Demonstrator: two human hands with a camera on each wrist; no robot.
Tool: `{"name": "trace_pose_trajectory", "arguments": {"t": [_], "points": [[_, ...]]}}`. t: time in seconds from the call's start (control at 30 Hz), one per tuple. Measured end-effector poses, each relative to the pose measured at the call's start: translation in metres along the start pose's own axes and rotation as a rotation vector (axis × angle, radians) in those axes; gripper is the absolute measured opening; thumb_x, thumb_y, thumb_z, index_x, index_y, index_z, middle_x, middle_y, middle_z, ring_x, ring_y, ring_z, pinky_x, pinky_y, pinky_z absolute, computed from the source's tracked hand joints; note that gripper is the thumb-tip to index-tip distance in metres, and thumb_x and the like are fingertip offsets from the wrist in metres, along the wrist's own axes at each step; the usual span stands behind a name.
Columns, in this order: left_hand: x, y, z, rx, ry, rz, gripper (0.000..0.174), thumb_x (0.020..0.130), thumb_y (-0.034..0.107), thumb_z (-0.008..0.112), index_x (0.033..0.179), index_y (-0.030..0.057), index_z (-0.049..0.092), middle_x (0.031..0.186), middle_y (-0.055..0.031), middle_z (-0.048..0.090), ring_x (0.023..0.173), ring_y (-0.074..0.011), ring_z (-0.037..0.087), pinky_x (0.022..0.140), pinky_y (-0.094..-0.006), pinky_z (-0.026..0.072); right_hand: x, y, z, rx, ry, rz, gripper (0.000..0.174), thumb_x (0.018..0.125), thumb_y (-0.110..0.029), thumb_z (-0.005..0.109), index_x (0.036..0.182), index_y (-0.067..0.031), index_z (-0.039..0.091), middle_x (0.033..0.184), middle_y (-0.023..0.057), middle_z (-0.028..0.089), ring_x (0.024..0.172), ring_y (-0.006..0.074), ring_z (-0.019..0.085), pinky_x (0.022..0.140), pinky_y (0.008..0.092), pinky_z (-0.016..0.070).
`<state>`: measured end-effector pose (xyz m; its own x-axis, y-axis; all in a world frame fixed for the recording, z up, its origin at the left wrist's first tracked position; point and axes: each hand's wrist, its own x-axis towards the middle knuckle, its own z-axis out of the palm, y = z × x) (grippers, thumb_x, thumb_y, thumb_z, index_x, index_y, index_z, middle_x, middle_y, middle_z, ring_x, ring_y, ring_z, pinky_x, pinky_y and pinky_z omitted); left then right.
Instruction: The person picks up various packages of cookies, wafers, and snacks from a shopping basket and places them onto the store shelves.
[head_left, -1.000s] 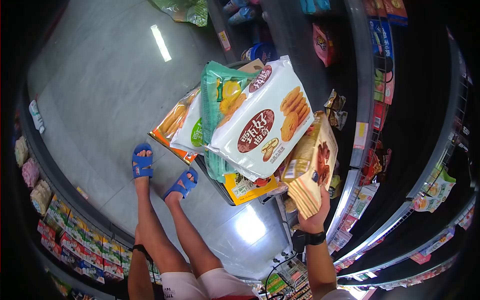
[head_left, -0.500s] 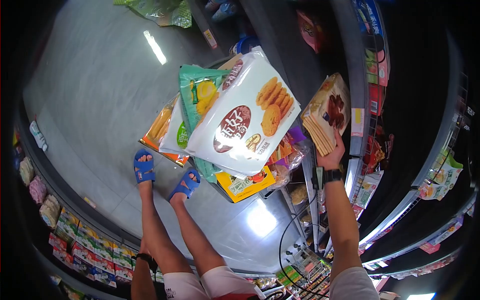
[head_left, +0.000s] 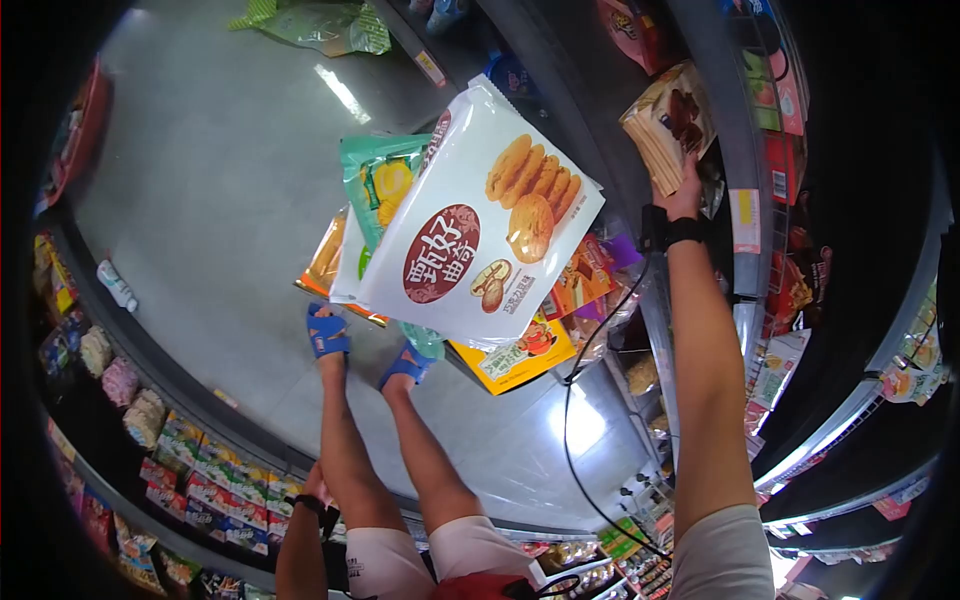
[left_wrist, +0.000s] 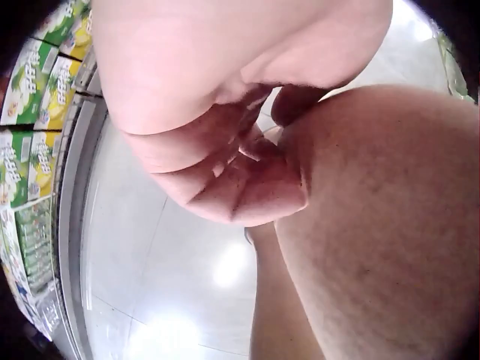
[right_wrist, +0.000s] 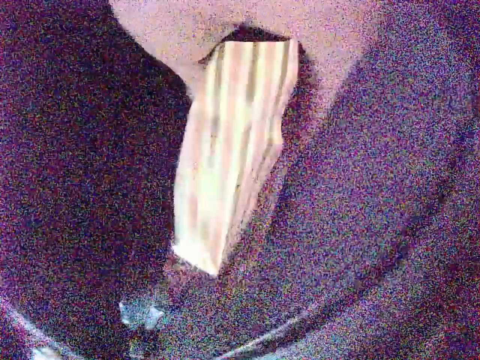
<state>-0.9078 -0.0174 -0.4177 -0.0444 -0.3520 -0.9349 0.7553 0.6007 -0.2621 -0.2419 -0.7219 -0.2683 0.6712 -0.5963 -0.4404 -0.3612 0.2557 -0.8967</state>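
Observation:
In the head view my right hand grips the lower end of a cream package with a striped side, held inside a dark shelf. The right wrist view is grainy; there the striped package extends down from the hand. My left hand is low beside a bare leg. Seen from the left wrist, that hand has loosely curled fingers against the leg and holds nothing. A large white cookie bag lies on top of a teal bag and a yellow package.
Dark shelves with price tags curve along the right. Boxes line a low shelf at lower left. A green bag lies at the top, and a red container stands at upper left. A black cable hangs near my right arm.
My right hand has carried the cream package up and away from beside the cookie bag, into the shelf. The arm is stretched further out. My left hand stays low by the leg.

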Motion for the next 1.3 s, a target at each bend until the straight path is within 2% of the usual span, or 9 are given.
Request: {"name": "trace_pose_trajectory", "arguments": {"t": [0.1,0.13,0.2,0.3,0.4,0.53,0.7,1.07,1.3], "points": [[-0.008,0.017,-0.001,0.177,0.099,-0.024,0.031,0.1,0.027,0.046,0.115,0.0054,0.063,0.102,-0.0081,0.071,0.084,-0.018,0.069,0.073,-0.0342,0.056,0.006,0.003,0.013,-0.013,0.189,-0.058,0.067,0.094,-0.058,0.056,0.135,-0.0058,0.052,0.133,0.0128,0.057,0.121,0.0254,0.056,0.097,0.0367,0.0483],[0.003,0.031,-0.018,0.804,0.088,0.083,0.027,0.098,0.025,0.048,0.107,0.0051,0.064,0.092,-0.0079,0.07,0.074,-0.0186,0.067,0.066,-0.0349,0.0537,0.003,0.004,0.016,-0.091,0.188,-0.08,0.073,0.092,-0.059,0.059,0.137,-0.0021,0.049,0.135,0.0138,0.054,0.124,0.0249,0.052,0.098,0.0347,0.0468],[0.002,0.06,-0.029,1.201,0.221,0.121,0.024,0.092,0.024,0.054,0.092,0.0023,0.065,0.078,-0.0094,0.068,0.066,-0.019,0.063,0.059,-0.0342,0.0499,0.007,0.014,0.012,-0.298,0.204,-0.128,0.066,0.094,-0.051,0.06,0.136,-0.0006,0.05,0.132,0.0154,0.055,0.119,0.0258,0.053,0.099,0.0366,0.0446],[-0.019,0.11,0.045,1.258,0.571,0.466,0.025,0.09,0.023,0.06,0.082,-0.0006,0.06,0.069,-0.0088,0.062,0.065,-0.0159,0.059,0.059,-0.0315,0.0474,-0.034,0.025,0.015,-0.785,0.24,-0.455,0.06,0.093,-0.039,0.064,0.134,0.0024,0.05,0.13,0.0207,0.056,0.118,0.0309,0.054,0.101,0.0383,0.043],[-0.05,0.166,0.143,0.958,0.45,0.677,0.019,0.093,0.02,0.061,0.085,0.0037,0.056,0.073,-0.0035,0.059,0.068,-0.0121,0.057,0.062,-0.0273,0.0478,-0.15,0.014,0.041,-0.773,0.098,-0.66,0.04,0.093,-0.022,0.062,0.125,0.001,0.056,0.124,0.0202,0.059,0.112,0.0293,0.058,0.098,0.0372,0.0449],[-0.107,0.215,0.3,0.66,0.022,0.939,0.013,0.101,0.018,0.058,0.097,0.006,0.056,0.087,-0.0021,0.061,0.08,-0.0118,0.06,0.072,-0.027,0.0503,-0.286,-0.011,0.078,-0.406,-0.247,-0.295,0.031,0.098,-0.016,0.061,0.124,-0.0001,0.057,0.115,0.0076,0.063,0.102,0.0124,0.06,0.088,0.0278,0.049],[-0.225,0.196,0.51,0.614,-0.068,1.095,0.023,0.102,0.018,0.057,0.12,0.005,0.051,0.093,-0.0004,0.059,0.085,-0.0077,0.056,0.073,-0.0231,0.0478,-0.302,-0.005,0.117,-0.092,-0.374,-0.136,0.068,0.095,-0.02,0.067,0.15,-0.0006,0.031,0.148,0.0168,0.041,0.134,0.0222,0.043,0.11,0.0339,0.0372],[-0.197,0.163,0.531,0.526,-0.018,0.992,0.069,0.093,0.02,0.07,0.144,0.0006,0.028,0.121,-0.0121,0.059,0.101,-0.0143,0.061,0.083,-0.0277,0.0511,-0.332,-0.022,0.116,-0.3,-0.357,-0.026,0.062,0.084,-0.017,0.077,0.136,0.0012,0.049,0.129,0.0118,0.055,0.109,0.015,0.055,0.092,0.0287,0.0466],[-0.275,0.192,0.511,0.456,-0.145,1.046,0.062,0.093,0.016,0.07,0.139,-0.0006,0.033,0.118,-0.0149,0.063,0.105,-0.0187,0.065,0.085,-0.0308,0.0551,-0.414,-0.016,0.094,-0.235,-0.435,0.195,0.036,0.089,-0.024,0.074,0.117,-0.0028,0.064,0.101,0.0007,0.066,0.088,0.0073,0.059,0.077,0.0223,0.0477]]}}
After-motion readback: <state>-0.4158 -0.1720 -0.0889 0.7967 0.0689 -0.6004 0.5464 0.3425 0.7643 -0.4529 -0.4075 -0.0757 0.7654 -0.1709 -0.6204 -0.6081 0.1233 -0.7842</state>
